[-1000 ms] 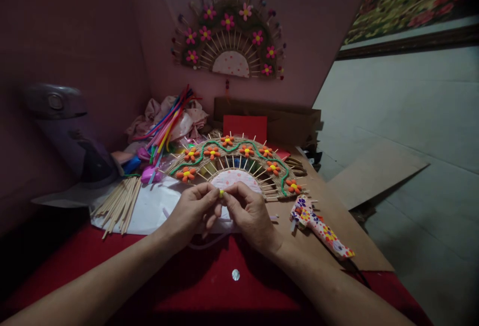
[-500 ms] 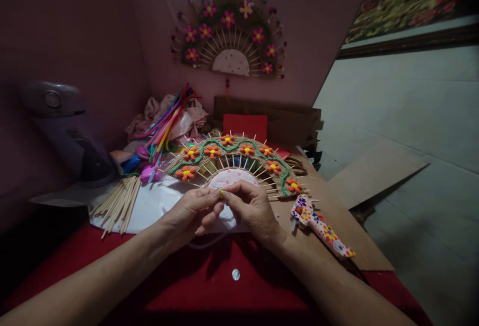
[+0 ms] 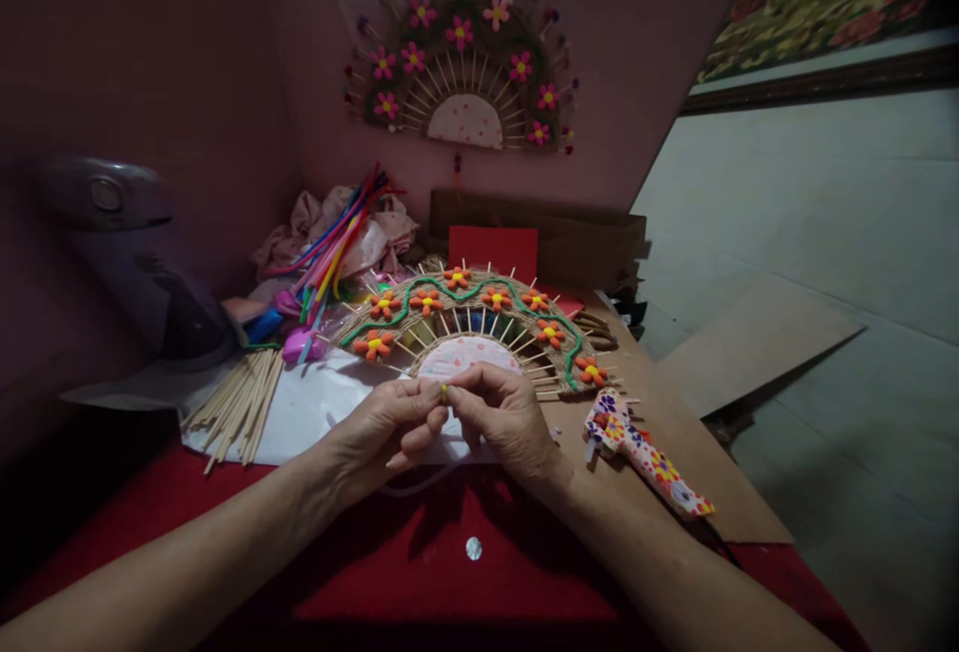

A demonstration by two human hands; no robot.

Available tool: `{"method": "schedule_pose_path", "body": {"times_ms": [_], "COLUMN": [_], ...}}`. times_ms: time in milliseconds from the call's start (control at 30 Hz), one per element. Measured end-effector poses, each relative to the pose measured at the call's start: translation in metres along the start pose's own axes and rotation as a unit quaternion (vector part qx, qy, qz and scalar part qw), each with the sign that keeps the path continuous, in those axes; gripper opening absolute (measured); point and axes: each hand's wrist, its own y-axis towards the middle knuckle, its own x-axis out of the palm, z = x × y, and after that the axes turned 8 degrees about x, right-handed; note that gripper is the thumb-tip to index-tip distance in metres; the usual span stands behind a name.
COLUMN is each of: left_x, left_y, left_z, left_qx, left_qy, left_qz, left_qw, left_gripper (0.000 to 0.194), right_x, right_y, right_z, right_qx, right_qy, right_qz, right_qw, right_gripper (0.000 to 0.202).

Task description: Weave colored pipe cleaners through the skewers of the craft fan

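Between the fingertips of both hands is a tiny yellow piece (image 3: 444, 392), too small to make out its kind. My left hand (image 3: 386, 427) pinches it from one side with thumb and forefinger, the other fingers loosely curled. From the other side my right hand (image 3: 509, 422) pinches it too. Just behind the hands lies a fan-shaped craft piece (image 3: 469, 357) with a twine-covered arc, orange flowers, a wavy green strip and thin sticks. A flower-patterned glue gun (image 3: 644, 452) rests to the right of my right hand.
Wooden sticks (image 3: 238, 402) lie on white paper (image 3: 304, 412) at left, before a bottle (image 3: 142, 263). Colourful pipe cleaners (image 3: 337, 248) lie behind. Cardboard (image 3: 719, 502) covers the right side. A small silvery disc (image 3: 474, 548) sits on the red cloth (image 3: 375, 572). A similar fan (image 3: 465, 123) hangs on the wall.
Both hands stay together at the yellow piece, with only a slight shift of the fingertips. The whole view has moved very slightly.
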Motion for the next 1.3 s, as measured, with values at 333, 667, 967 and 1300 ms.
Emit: {"method": "schedule_pose_path", "body": {"times_ms": [333, 667, 967, 1300], "left_x": [-0.001, -0.001, 0.000, -0.004], "left_y": [0.002, 0.002, 0.005, 0.005], "left_z": [-0.002, -0.005, -0.001, 0.004], "left_qx": [0.035, 0.033, 0.017, 0.020], "left_qy": [0.033, 0.022, -0.029, -0.039], "left_qz": [-0.012, 0.005, 0.057, 0.059], "left_qw": [0.999, 0.999, 0.998, 0.997], "left_gripper": [0.027, 0.023, 0.019, 0.018], "right_x": [-0.003, 0.000, -0.008, -0.050], "right_y": [0.002, 0.001, 0.005, -0.050], "right_z": [0.000, 0.001, 0.003, -0.040], "right_qx": [-0.042, -0.029, -0.107, -0.173], "right_qy": [-0.005, -0.012, -0.116, -0.486], "right_qz": [-0.004, -0.014, 0.060, 0.177], "right_qw": [0.999, 0.999, 0.986, 0.838], "right_gripper": [0.011, 0.012, 0.017, 0.027]}}
